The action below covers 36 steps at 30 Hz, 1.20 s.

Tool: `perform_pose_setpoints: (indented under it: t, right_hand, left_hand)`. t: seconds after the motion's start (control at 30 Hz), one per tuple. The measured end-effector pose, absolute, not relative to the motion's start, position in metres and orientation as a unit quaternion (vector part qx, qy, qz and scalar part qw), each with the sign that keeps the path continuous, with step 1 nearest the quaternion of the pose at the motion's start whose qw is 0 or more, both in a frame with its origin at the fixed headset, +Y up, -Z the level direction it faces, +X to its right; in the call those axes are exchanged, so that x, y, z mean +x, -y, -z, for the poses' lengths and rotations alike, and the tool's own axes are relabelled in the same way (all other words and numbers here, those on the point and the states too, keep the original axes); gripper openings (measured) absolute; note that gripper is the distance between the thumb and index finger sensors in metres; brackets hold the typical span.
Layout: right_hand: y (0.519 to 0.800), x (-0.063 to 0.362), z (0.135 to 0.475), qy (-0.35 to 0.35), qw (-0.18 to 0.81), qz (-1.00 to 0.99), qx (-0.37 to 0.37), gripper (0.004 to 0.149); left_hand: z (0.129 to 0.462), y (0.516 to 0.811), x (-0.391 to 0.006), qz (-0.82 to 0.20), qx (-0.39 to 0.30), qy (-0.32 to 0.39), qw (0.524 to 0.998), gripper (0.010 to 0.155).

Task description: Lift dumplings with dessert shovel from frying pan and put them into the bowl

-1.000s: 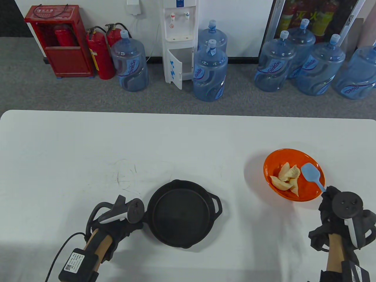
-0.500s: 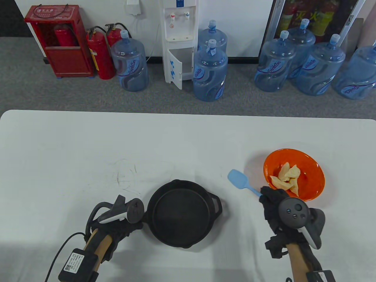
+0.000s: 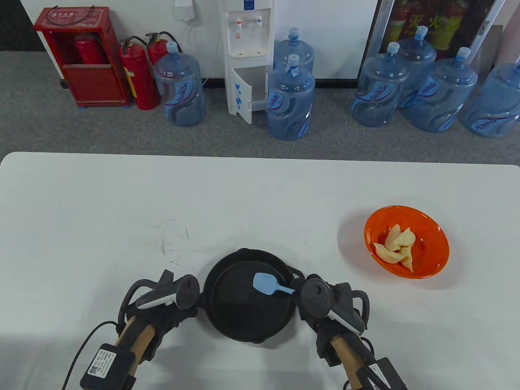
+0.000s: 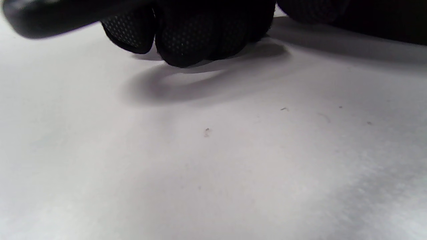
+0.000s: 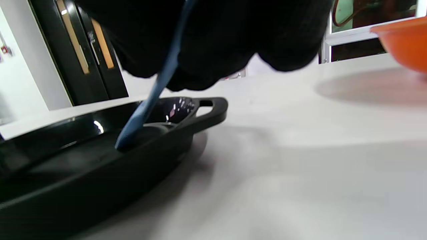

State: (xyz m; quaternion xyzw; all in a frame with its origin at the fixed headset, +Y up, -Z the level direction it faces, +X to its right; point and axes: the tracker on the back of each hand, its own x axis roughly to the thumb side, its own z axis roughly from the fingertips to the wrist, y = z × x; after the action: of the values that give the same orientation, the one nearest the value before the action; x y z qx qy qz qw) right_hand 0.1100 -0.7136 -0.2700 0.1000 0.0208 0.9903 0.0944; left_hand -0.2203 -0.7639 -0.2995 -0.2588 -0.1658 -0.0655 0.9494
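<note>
The black frying pan [image 3: 227, 308] sits near the table's front edge, with only the shovel's blade inside it. My left hand [image 3: 178, 315] is at the pan's left side, and its curled fingers [image 4: 196, 36] close round the pan's handle [image 4: 50, 16]. My right hand [image 3: 302, 295] is at the pan's right side by the small loop handle [image 5: 213, 105] and grips the blue dessert shovel [image 3: 266, 283]. The shovel's blade [image 5: 133, 130] dips into the pan [image 5: 100, 160]. The orange bowl [image 3: 430, 231] to the right holds several pale dumplings [image 3: 396, 248].
The white table [image 3: 260, 195] stretches well beyond the pan and bowl. The bowl's rim [image 5: 403, 43] shows at the right edge of the right wrist view. Water bottles, a dispenser and fire extinguishers stand on the floor behind the table.
My right hand has carried the shovel leftward from above the bowl to the pan, where its blade is now lowered. The left hand, pan, bowl and dumplings have not moved.
</note>
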Motion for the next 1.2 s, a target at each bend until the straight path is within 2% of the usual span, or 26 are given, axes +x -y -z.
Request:
perform_pose_setpoints:
  t: [0.1, 0.17, 0.3, 0.4, 1.2]
  right_hand:
    - [0.718, 0.097, 0.27, -0.018, 0.067, -0.991, 0.116, 0.042]
    - [0.723, 0.085, 0.268, -0.022, 0.012, -0.991, 0.133, 0.044]
    - [0.729, 0.067, 0.263, 0.033, -0.074, -0.983, 0.163, 0.042]
    - [0.731, 0.057, 0.261, 0.048, -0.101, -0.977, 0.179, 0.042]
    - [0.742, 0.04, 0.263, 0.041, -0.108, -0.973, 0.198, 0.044]
  left_hand:
    - [0.299, 0.764, -0.22, 0.067, -0.259, 0.166, 0.949, 0.055]
    - [0.299, 0.764, -0.22, 0.067, -0.259, 0.166, 0.949, 0.055]
    - [0.299, 0.764, -0.22, 0.067, -0.259, 0.166, 0.949, 0.055]
    - [0.299, 0.764, -0.22, 0.069, -0.258, 0.166, 0.949, 0.055]
    - [0.299, 0.764, -0.22, 0.065, -0.256, 0.167, 0.95, 0.056]
